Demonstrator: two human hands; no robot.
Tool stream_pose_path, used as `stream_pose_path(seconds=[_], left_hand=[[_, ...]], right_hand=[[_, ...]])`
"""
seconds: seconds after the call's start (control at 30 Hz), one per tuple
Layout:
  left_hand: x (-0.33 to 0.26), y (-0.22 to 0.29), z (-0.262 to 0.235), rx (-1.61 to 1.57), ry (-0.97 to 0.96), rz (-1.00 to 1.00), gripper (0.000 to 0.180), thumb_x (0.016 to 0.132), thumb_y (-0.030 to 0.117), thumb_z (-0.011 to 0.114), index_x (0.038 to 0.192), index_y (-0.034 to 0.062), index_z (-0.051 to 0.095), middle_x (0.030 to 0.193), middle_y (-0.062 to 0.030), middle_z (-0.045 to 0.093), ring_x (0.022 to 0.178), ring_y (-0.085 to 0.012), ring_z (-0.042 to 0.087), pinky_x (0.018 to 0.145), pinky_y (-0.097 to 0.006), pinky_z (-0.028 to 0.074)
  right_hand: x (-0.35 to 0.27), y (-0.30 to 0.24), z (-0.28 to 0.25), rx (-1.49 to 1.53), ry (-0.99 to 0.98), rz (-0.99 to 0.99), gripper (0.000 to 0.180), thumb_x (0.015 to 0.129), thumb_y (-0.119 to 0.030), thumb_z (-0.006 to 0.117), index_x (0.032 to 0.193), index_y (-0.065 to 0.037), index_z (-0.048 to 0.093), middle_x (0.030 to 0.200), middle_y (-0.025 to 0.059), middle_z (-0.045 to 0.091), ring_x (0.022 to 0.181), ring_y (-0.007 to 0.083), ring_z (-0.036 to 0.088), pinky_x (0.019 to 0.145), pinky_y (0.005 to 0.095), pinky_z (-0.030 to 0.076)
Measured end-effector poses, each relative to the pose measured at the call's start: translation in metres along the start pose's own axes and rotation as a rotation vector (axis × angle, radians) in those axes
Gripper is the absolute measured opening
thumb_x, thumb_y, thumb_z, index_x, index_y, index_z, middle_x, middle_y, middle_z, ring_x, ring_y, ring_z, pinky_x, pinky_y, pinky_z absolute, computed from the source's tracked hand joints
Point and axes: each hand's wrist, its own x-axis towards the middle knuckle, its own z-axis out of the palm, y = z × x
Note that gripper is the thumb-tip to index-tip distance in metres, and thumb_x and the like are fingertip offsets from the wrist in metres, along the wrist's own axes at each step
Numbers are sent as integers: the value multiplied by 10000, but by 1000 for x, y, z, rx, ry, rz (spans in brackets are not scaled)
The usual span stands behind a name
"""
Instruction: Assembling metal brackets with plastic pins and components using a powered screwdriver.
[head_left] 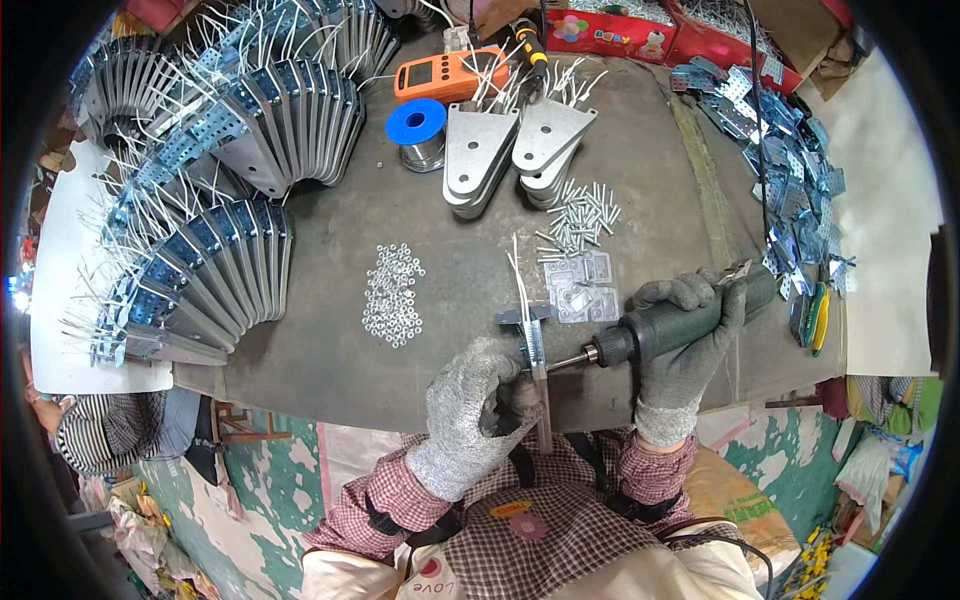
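My left hand [468,415], in a grey knit glove, grips a grey metal plate [544,415] held on edge. A blue-tinted bracket [534,340] and white wires show at its far end. My right hand [690,345], also gloved, wraps round a dark green electric screwdriver [665,328]. Its bit points left and meets the plate beside my left fingers; the exact contact is hidden. Beyond my hands lie a pile of screws [583,222] and some small clear flat pieces with metal parts [580,287]. Loose nuts [393,298] are spread to the left.
Two stacks of triangular metal plates [480,150] with wires stand at the far middle, near a solder spool [416,122] and an orange meter [452,73]. Rows of wired plates [215,270] fill the left. Blue brackets [790,170] and pliers [820,318] lie right.
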Motion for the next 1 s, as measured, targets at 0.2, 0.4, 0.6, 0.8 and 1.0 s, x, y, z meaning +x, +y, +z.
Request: stream_pose_path(seconds=[0.2, 0.4, 0.6, 0.8, 1.0], left_hand=[[-2, -4, 0, -140, 24, -45, 342, 815, 28, 776, 1095, 49, 582, 1055, -165, 674, 923, -322, 695, 765, -394, 568], [2, 0, -15, -59, -106, -94, 312, 849, 0, 779, 1134, 32, 655, 1076, -172, 694, 946, -284, 714, 785, -359, 575], [17, 5, -33, 317, -250, 166, 273, 844, 69, 729, 1109, 14, 691, 1050, -169, 722, 958, -379, 700, 868, -453, 558], [20, 8, -42, 356, -335, 173, 312, 849, 98, 737, 1152, 45, 682, 1075, -164, 723, 955, -369, 705, 857, -457, 560], [24, 5, -43, 233, -291, 166, 286, 811, 99, 800, 1081, 66, 711, 1011, -143, 736, 916, -343, 716, 811, -434, 567]], right_hand=[[-1, 0, 2, -116, 20, -62, 368, 1016, -334, 639, 1242, -53, 566, 826, 3, 582, 782, 140, 574, 920, 393, 494], [0, -3, -9, -167, -5, -69, 400, 1023, -338, 619, 1293, -52, 550, 857, 3, 586, 805, 132, 591, 958, 434, 479], [2, -3, -5, -180, -1, -70, 372, 1026, -341, 620, 1244, -45, 560, 841, 7, 597, 797, 138, 594, 930, 412, 495], [-1, -2, -5, -147, 31, -86, 318, 1020, -333, 625, 1178, -60, 580, 849, 3, 590, 810, 147, 590, 920, 416, 485], [-1, 0, -1, -155, 52, -90, 327, 1023, -339, 627, 1179, -62, 551, 839, -2, 573, 780, 143, 579, 913, 404, 507]])
